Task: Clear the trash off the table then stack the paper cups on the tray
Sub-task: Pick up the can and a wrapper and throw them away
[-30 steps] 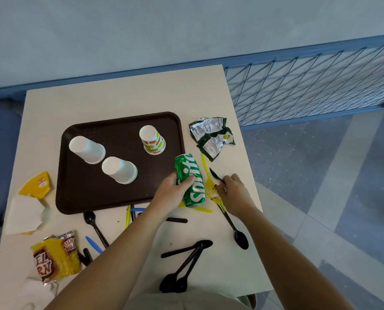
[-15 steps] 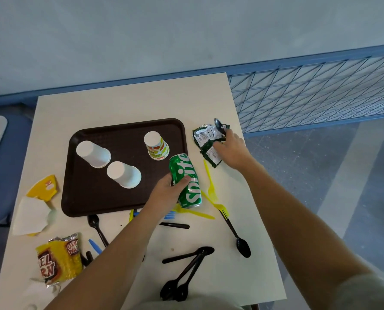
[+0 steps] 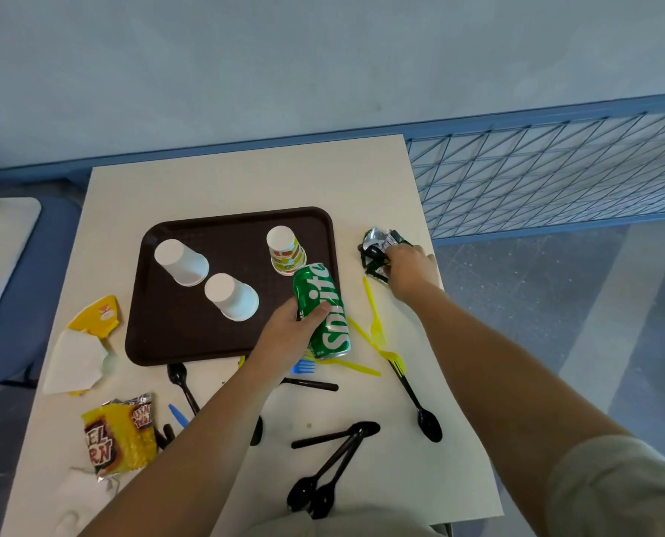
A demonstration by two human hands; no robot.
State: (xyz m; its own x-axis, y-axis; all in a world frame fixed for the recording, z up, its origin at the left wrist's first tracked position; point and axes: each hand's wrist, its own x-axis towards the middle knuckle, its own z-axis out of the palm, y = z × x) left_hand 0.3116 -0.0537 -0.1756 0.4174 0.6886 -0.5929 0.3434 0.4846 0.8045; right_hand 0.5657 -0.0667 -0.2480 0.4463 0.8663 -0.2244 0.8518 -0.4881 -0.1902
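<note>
A dark brown tray [image 3: 176, 331] lies on the beige table [image 3: 245, 184]. Three paper cups stand upside down on it: two white ones [image 3: 181, 262] [image 3: 232, 297] and a printed one [image 3: 286, 250]. My left hand [image 3: 286, 335] grips a green Sprite can [image 3: 323, 312] at the tray's right edge. My right hand [image 3: 410, 271] is curled round a crumpled green and silver wrapper [image 3: 377, 242] near the table's right edge, with a black spoon pinched in the same hand.
Yellow forks [image 3: 375, 317], a blue fork [image 3: 304, 367] and several black spoons [image 3: 426, 416] lie on the near part of the table. A yellow snack bag [image 3: 119, 436] and torn yellow and white paper [image 3: 77, 358] lie left. A blue mesh railing [image 3: 556, 176] stands right.
My right hand left the cutlery near the can, carried a black spoon to the far right and crumpled the green wrapper into its grip. My left hand stays on the can.
</note>
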